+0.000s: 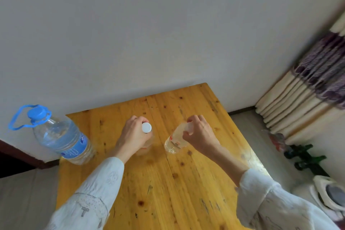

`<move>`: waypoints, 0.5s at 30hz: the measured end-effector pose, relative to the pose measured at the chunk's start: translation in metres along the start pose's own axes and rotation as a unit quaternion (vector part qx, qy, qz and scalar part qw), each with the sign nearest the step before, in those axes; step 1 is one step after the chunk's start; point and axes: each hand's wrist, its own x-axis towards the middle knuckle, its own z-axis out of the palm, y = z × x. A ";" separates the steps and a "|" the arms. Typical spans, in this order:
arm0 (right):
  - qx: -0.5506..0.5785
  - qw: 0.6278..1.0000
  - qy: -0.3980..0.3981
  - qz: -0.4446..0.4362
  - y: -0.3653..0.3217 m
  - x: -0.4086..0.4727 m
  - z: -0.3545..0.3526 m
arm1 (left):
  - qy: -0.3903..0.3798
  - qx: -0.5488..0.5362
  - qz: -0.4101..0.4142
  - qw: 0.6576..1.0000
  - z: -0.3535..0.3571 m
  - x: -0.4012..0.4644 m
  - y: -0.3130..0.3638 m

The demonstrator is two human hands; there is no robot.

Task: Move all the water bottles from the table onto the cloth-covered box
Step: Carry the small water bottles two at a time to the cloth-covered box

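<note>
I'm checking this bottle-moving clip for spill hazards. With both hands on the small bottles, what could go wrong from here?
The right hand pinches the small clear plastic bottle only near its cap, so the bottle could slip or swing when lifted. The left hand likewise holds the white-capped clear bottle by its top. The large blue-capped water jug stands at the wooden table's left edge, where a bump from the sleeve could topple it.

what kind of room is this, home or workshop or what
Most likely a room in a home: a plain wooden table against a bare white wall, a patterned curtain at the right, and green glass bottles on the floor.
</note>
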 end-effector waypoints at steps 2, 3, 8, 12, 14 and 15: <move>-0.002 1.000 0.022 0.008 0.011 -0.031 -0.032 | -0.035 -0.005 0.014 0.999 0.001 -0.023 0.031; -0.007 0.999 0.031 0.012 0.018 -0.052 -0.049 | -0.056 -0.006 0.022 0.998 0.004 -0.038 0.047; -0.010 0.990 0.119 0.077 0.065 -0.192 -0.134 | -0.171 -0.010 0.113 0.979 0.031 -0.133 0.141; -0.017 0.969 0.206 0.134 0.099 -0.329 -0.194 | -0.209 -0.017 0.236 0.949 0.055 -0.226 0.226; -0.016 0.953 0.255 0.165 0.112 -0.405 -0.220 | -0.213 -0.031 0.304 0.928 0.066 -0.280 0.271; -0.018 0.942 0.279 0.183 0.119 -0.445 -0.231 | -0.215 -0.036 0.334 0.917 0.071 -0.309 0.294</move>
